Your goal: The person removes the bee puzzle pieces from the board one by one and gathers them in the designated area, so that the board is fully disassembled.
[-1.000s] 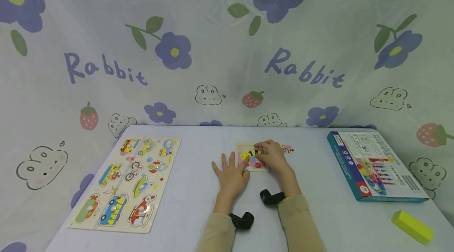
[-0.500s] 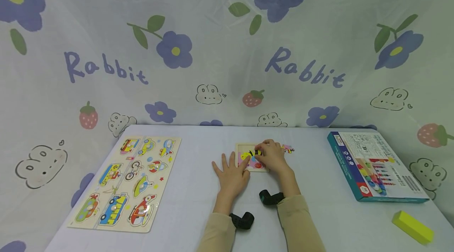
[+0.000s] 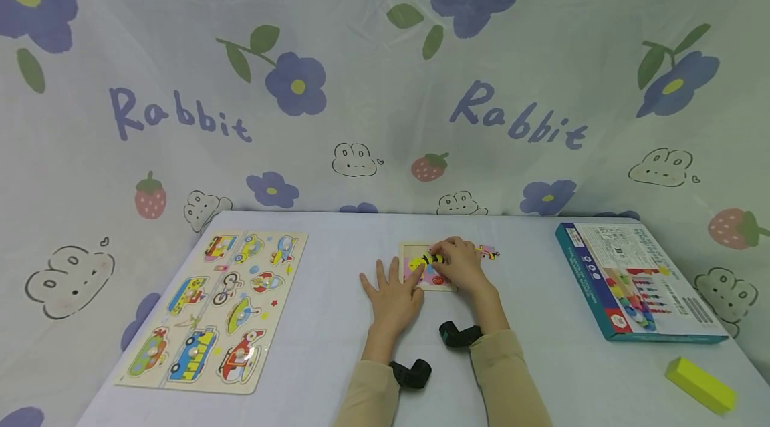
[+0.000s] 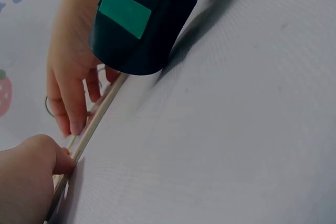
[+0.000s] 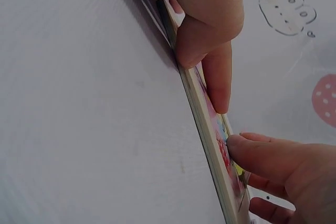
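Note:
A small square wooden puzzle board [image 3: 445,286], with pink and yellow striped pictures, lies between the hands. My left hand [image 3: 394,303] has its fingers spread; its index finger presses the puzzle's face and its thumb touches the near edge, as the right wrist view shows. With bent fingers and thumb, my right hand [image 3: 462,266] pinches a striped puzzle piece [image 3: 437,258] on the board's right part. Its fingers hide some of that piece. Just beyond the right hand, another striped piece [image 3: 490,253] lies on the table.
A large wooden vehicle puzzle [image 3: 207,313] lies at the left. At the right are a flat teal-edged box [image 3: 650,287] and a yellow block [image 3: 700,384]. A patterned cloth [image 3: 373,93] hangs behind the white table.
My right fingers have drawn back slightly from the board's upper edge to the right, uncovering more of the yellow and black stripes. The left hand has stayed in place.

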Demonstrator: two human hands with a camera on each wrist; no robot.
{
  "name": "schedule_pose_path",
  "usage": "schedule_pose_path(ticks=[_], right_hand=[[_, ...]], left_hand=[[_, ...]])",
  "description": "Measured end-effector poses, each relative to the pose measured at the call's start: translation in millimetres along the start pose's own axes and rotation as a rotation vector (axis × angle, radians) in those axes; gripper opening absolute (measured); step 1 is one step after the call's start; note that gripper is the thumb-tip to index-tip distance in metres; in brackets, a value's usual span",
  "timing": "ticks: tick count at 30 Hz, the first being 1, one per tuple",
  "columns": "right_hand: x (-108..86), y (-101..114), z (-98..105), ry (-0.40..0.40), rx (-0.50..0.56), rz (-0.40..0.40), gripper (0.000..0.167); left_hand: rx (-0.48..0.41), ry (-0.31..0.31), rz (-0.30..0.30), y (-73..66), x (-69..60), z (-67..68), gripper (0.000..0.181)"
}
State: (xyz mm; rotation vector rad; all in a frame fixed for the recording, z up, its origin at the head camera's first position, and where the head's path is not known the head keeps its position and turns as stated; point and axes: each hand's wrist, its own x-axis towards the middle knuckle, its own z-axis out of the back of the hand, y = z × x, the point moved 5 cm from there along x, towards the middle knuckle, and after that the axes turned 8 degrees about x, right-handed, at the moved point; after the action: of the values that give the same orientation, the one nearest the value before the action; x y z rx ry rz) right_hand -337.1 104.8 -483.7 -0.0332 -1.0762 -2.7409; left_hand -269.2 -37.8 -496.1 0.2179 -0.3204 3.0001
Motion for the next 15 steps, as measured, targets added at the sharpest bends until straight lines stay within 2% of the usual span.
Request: schedule_pose_path(ticks=[4,9,13,15], right_hand=[[0.5,0.0,0.4,-0.008,0.001,-0.003,0.015],[0.6,2.4,5.5,-0.089,0.046,0.021,0.007],[0.1,2.2,9.4,-0.139,0.122,0.009,0.006],[-0.4,1.4,11.2,-0.148,0.194,-0.010,0.004]], left_hand=[[0.001,0.004,-0.001,0.1,-0.3,0.1,0.045],[0.007,0.008,0.000,0.2,-0.3,0.1,0.046],[0.013,0.015,0.001,0.2,0.1,-0.1,0.046],[0.014,0.017,0.002,0.1,0.3,-0.3,0.046]])
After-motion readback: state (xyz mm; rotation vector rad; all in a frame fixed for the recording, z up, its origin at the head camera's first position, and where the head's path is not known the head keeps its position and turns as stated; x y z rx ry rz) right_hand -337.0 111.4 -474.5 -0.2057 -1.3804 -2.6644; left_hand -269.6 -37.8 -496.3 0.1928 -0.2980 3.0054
